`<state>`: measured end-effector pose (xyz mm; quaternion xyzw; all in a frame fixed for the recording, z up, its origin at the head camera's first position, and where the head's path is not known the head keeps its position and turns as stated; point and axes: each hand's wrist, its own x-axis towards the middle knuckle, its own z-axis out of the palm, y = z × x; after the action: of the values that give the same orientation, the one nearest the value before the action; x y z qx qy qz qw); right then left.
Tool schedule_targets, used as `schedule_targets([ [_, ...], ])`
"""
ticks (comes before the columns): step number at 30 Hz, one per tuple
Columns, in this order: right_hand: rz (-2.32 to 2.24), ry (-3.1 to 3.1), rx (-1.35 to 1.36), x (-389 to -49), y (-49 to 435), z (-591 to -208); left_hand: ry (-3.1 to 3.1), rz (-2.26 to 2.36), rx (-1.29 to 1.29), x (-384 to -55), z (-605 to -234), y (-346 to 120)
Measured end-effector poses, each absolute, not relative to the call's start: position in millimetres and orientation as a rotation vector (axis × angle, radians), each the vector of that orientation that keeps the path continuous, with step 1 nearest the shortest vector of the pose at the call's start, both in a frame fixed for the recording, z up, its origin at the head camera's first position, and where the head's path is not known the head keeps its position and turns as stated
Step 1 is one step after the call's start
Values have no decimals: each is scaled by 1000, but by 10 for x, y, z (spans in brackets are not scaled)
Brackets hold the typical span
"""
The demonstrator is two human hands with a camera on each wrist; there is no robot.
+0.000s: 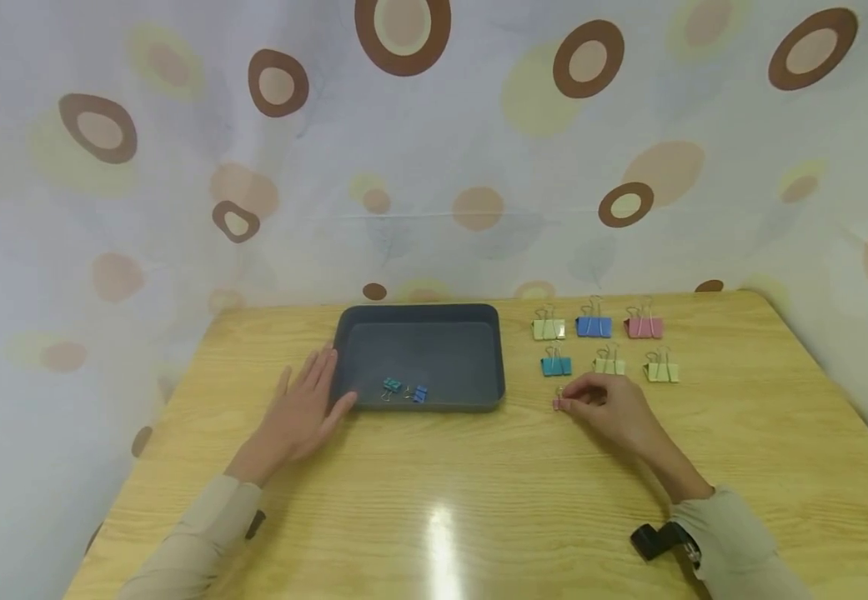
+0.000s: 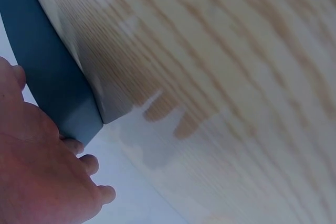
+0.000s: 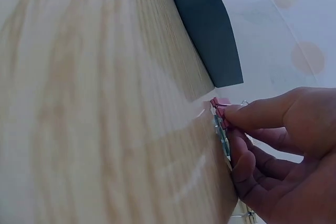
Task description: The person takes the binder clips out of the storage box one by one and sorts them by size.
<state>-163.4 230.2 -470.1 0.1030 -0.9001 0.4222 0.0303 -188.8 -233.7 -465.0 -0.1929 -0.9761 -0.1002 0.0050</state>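
My right hand [image 1: 617, 408] pinches a small pink binder clip [image 1: 556, 404] between thumb and fingers, low over the table to the right of the tray. In the right wrist view the same pink clip [image 3: 223, 109] shows at the fingertips. My left hand [image 1: 298, 417] rests with straight fingers against the left side of a dark grey tray [image 1: 418, 350]. Near the tray's front wall lie a small teal binder clip [image 1: 392, 385] and a small blue binder clip [image 1: 420, 394].
Behind the right hand stand larger binder clips in two rows: a yellow one [image 1: 549, 330], a blue one [image 1: 594, 327] and a pink one [image 1: 644, 327] at the back; a teal one [image 1: 556, 367] and two yellow ones [image 1: 662, 372] in front. A patterned curtain [image 1: 434, 150] hangs behind the table.
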Motion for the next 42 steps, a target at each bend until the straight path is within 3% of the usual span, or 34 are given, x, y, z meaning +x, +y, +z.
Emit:
schedule_targets([
  [23,1369,-2704,334,-1568,2362,-4545,-3019,-297,-646,-1922,-4697,-2346],
  [42,1737,-2528,532,-1671,1617,-4450,-3026,-328,-640,-1908,-4703,-2325],
])
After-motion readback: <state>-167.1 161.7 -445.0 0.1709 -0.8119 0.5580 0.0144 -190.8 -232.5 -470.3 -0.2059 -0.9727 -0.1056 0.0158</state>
